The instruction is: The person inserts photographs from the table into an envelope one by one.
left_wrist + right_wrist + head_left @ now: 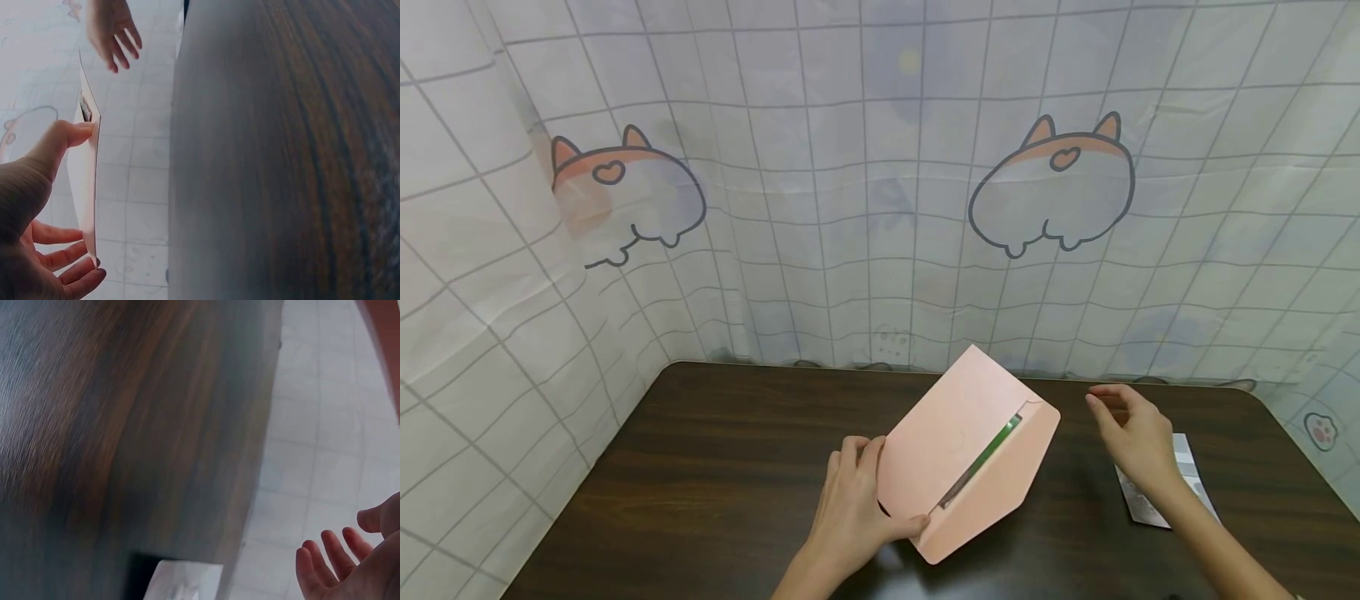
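A pale pink envelope (951, 425) is held tilted above the table by my left hand (848, 512), whose thumb lies on the front near the lower corner and whose fingers reach round the left edge. Its pointed flap faces down to the right. Through the slit shows a thin item with a green edge (996, 446); the rest of it is hidden inside. In the left wrist view the envelope (89, 169) appears nearly edge-on. My right hand (1138, 437) hovers apart from the envelope, fingers loosely bent, nothing in them. Beneath the right forearm lies a whitish flat packet (1142, 507).
The dark wood-grain table (715, 467) has rounded far corners. Behind it hangs a white gridded curtain (835, 200) with cartoon animal prints, close along the back edge. A small dark thing (1172, 597) just shows at the bottom edge of the head view.
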{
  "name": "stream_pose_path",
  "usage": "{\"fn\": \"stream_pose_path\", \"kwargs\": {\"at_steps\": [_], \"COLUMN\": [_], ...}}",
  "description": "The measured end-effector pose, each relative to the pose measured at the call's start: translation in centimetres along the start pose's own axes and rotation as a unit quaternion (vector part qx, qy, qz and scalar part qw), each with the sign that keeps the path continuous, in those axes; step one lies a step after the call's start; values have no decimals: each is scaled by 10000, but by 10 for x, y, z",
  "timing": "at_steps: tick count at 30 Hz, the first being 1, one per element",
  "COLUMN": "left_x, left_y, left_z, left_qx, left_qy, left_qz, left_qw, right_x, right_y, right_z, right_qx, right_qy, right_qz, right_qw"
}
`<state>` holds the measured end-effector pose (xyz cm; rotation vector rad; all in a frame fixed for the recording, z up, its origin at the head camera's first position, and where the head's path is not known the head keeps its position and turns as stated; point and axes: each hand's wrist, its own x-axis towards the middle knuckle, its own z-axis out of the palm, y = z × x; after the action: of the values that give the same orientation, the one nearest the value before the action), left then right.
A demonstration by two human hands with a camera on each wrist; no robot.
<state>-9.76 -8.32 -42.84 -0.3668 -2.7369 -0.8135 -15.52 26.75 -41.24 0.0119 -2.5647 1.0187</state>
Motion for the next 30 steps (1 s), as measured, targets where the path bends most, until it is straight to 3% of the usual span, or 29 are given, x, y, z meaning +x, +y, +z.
{"fn": "stream_pose_path", "kwargs": {"at_steps": [8,23,30], "left_x": [0,1,1], "left_y": [0,2,2], "left_z": [1,0,1], "left_qx": [-42,-55,-49], "left_qy": [-4,-70,-110], "left_qz": [-82,-84,-120], "left_qw": [10000,9999,9999], "right_x": [5,11,16], "right_y": [27,63,76], "right_z": [2,-8,-15], "right_qx": [-316,-650,-853], "right_qy": [-18,113,-2], "right_qz": [-145,69,279], "right_qw": [9994,9978,9960]}}
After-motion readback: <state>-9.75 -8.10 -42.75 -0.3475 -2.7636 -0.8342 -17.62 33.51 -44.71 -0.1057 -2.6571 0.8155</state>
